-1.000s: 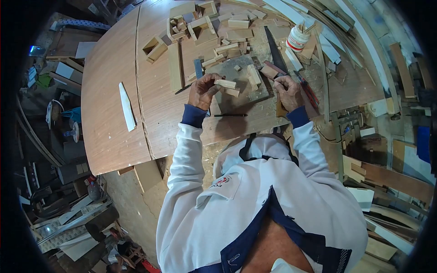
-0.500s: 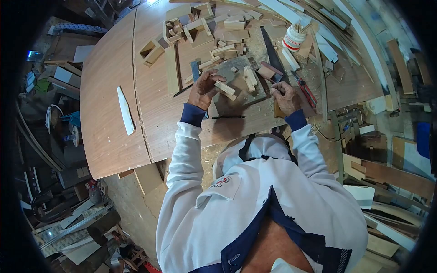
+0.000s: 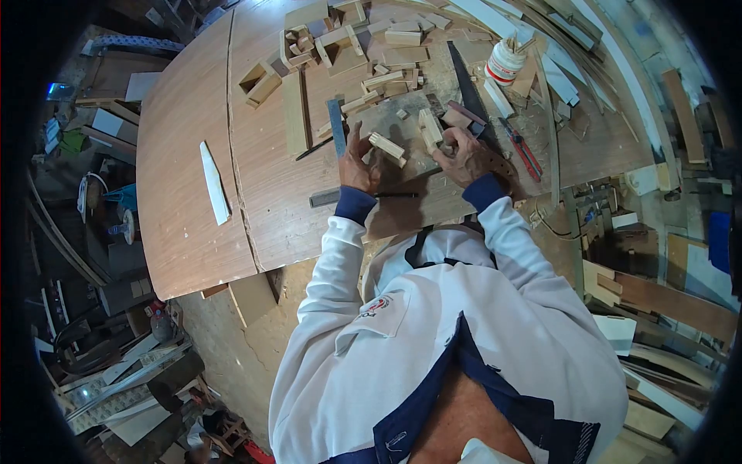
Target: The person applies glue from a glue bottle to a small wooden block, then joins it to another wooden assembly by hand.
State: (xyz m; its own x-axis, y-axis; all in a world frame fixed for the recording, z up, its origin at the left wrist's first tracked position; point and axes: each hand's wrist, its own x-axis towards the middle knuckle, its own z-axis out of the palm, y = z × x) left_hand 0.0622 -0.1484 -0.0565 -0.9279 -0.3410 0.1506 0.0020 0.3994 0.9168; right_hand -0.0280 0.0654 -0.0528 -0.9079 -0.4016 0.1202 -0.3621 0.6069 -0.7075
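My left hand [image 3: 359, 164] is open, fingers raised and thumb apart, just left of a small notched wooden block [image 3: 387, 149] on a dark flat board [image 3: 379, 118]. My right hand [image 3: 465, 157] has its fingers closed on the lower end of a second wooden block [image 3: 430, 128], which stays on the board. Part of that block is hidden by the fingers. Between and above the two blocks lies a small wood cube [image 3: 402, 114]. A dark pencil [image 3: 397, 195] lies below my left hand.
A handsaw blade [image 3: 466, 81], sanding block [image 3: 466, 116], red utility knife [image 3: 525, 155] and white glue tub [image 3: 506, 62] lie or stand to the right. Wooden boxes [image 3: 340, 48] and offcuts are at the back. A metal strip [image 3: 336, 127] lies left of the board.
My left hand has moved right and down and let go of the notched block, which now lies on the board. My right hand has moved left onto the second block.
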